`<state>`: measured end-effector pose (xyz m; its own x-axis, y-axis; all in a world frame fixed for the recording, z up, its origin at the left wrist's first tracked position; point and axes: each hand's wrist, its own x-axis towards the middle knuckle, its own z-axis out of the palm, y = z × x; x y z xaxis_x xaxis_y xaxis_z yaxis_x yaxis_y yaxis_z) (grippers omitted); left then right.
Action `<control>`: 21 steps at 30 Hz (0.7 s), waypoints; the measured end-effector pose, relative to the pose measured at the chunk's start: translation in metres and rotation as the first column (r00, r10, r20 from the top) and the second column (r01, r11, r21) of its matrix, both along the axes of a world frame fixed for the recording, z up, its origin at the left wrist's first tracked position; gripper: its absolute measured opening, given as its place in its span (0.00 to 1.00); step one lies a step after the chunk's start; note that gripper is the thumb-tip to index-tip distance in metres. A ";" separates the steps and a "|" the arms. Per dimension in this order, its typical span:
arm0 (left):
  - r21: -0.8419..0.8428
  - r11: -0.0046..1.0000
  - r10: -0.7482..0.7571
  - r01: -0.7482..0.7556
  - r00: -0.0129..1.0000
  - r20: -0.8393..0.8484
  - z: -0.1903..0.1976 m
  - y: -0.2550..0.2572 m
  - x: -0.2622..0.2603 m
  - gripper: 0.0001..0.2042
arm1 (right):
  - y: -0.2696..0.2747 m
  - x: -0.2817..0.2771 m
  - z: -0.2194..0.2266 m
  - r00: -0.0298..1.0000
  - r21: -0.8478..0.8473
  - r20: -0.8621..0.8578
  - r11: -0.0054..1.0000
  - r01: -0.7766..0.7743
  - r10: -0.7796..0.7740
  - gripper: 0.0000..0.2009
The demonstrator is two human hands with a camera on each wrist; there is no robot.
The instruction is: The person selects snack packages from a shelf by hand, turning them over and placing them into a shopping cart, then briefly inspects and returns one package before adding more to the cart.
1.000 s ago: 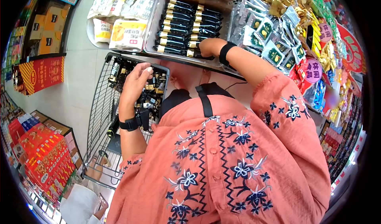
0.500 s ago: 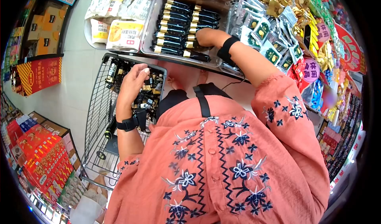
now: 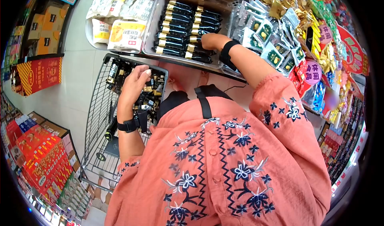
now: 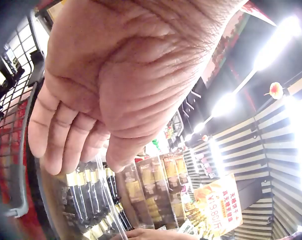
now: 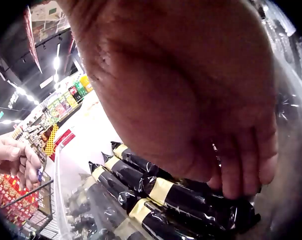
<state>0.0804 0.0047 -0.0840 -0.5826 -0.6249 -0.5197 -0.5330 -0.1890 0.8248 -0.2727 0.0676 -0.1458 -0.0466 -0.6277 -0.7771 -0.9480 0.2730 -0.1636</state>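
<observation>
In the head view, my right hand [image 3: 215,42] reaches into a clear plastic bin [image 3: 149,38] and touches the right-hand row of black packets with gold ends [image 3: 200,57]. The right wrist view shows its fingers [image 5: 241,170] pointing down onto glossy black packets [image 5: 191,202], with the thumb at their side. The packets lie side by side in two rows. My left hand [image 3: 136,84] hovers over the shopping cart [image 3: 98,102], fingers loosely bent and holding nothing. Beneath it, many small black and gold packets [image 3: 148,102] fill the cart's upper part.
Left of the bin stands another tub with white and yellow bread packs [image 3: 127,36]. Silver and green packets [image 3: 264,30] are heaped to the right, with gold sweets behind. Red boxes [image 3: 42,158] are stacked at the left, across the aisle.
My right hand has lifted off the front end of the right row and shifted slightly farther back, leaving the front black packets in sight. The left hand stays over the cart.
</observation>
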 end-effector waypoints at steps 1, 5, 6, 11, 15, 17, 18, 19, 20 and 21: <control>-0.004 1.000 -0.004 0.004 1.000 0.001 0.000 0.000 0.001 0.19 | 0.000 0.001 -0.001 1.000 -0.014 0.005 1.000 0.023 -0.023 0.14; -0.011 1.000 -0.015 0.015 1.000 0.007 -0.004 -0.001 0.004 0.19 | 0.007 0.007 0.003 0.998 -0.053 0.020 0.997 0.062 -0.061 0.15; -0.012 1.000 -0.015 0.015 1.000 0.009 -0.004 -0.002 0.004 0.19 | 0.007 0.006 0.003 0.998 -0.060 0.022 0.997 0.056 -0.054 0.15; 0.004 1.000 -0.012 0.012 1.000 0.010 -0.002 0.000 0.002 0.19 | 0.004 0.003 -0.009 0.999 0.005 0.012 0.999 0.033 -0.033 0.15; 0.005 0.999 -0.048 0.047 0.998 0.038 -0.003 -0.002 0.004 0.20 | 0.003 -0.005 -0.013 1.000 -0.070 0.024 0.998 0.004 -0.002 0.14; 0.001 0.999 -0.039 0.039 0.998 0.048 -0.004 -0.002 0.007 0.20 | -0.002 -0.009 -0.006 0.998 -0.172 -0.017 0.984 0.056 -0.060 0.14; -0.003 0.999 -0.036 0.036 0.998 0.050 -0.004 -0.002 0.007 0.20 | -0.003 -0.011 -0.002 0.995 -0.224 -0.037 0.971 0.081 -0.092 0.13; -0.003 0.999 -0.039 0.039 0.998 0.048 -0.006 -0.002 0.007 0.19 | -0.004 -0.012 0.001 0.994 -0.229 -0.042 0.969 0.093 -0.105 0.13; -0.003 0.999 -0.042 0.042 0.998 0.047 -0.008 -0.002 0.008 0.19 | -0.004 -0.013 0.003 0.992 -0.234 -0.046 0.967 0.106 -0.120 0.13; -0.003 0.999 -0.046 0.046 0.998 0.048 -0.008 -0.001 0.008 0.19 | -0.003 -0.013 0.004 0.990 -0.238 -0.048 0.964 0.119 -0.134 0.13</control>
